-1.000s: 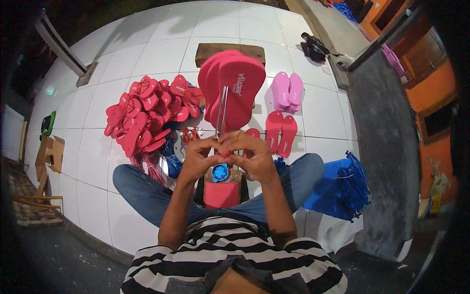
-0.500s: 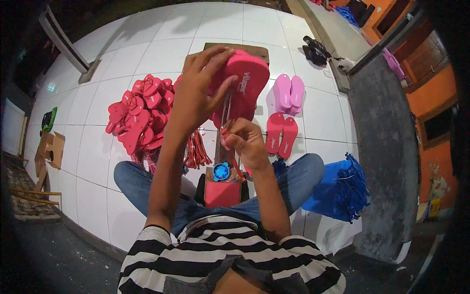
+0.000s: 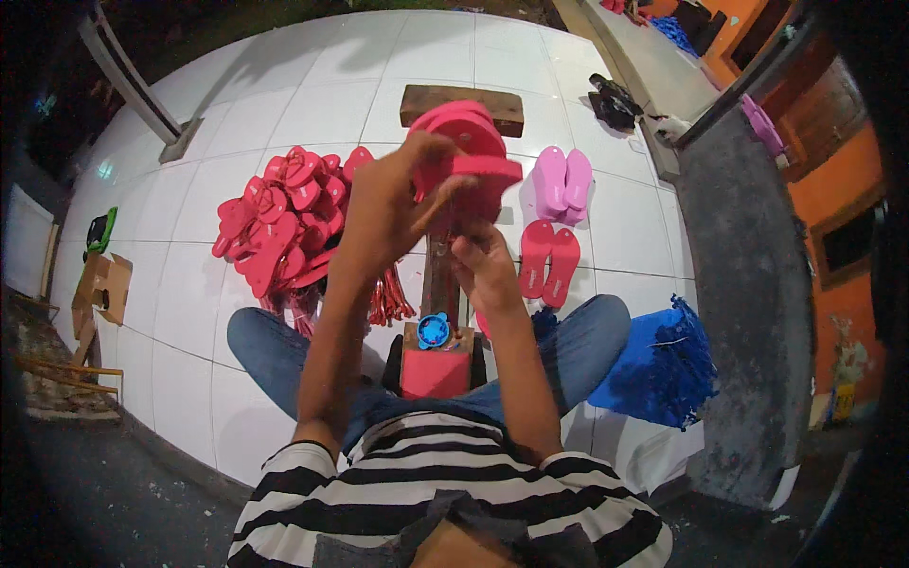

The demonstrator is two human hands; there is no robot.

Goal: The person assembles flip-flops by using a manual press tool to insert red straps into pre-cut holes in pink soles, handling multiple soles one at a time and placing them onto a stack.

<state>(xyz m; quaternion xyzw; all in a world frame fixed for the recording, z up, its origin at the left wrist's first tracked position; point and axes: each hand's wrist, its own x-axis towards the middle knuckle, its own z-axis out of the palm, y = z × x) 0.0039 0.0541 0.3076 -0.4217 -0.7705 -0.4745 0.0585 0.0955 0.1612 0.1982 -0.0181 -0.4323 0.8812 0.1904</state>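
My left hand [image 3: 393, 194] grips a bright pink flip-flop sole [image 3: 478, 168], with thumb and fingers around its near side. The sole's edge faces me, and more pink foam [image 3: 459, 118] rises just behind it; whether that is the same sole bent or a second one, I cannot tell. Right under the sole is my right hand [image 3: 488, 265], its fingers curled up against the underside. What those fingers pinch is hidden. Below both hands runs a narrow wooden bench [image 3: 441, 275] with a crosspiece [image 3: 507, 109] at its far end.
A pile of pinkish-red flip-flops [image 3: 284, 222] lies left, beside a bundle of red straps [image 3: 390, 298]. Right are a pink-red pair [image 3: 549, 263], a lilac pair [image 3: 561, 185] and a blue bag with blue straps [image 3: 653, 369]. A blue dish [image 3: 434, 329] sits on the bench's near end.
The sole has tipped from showing its broad face to showing its edge. My right hand has risen to the underside; the red strap and shiny slim tool seen there before are now hidden.
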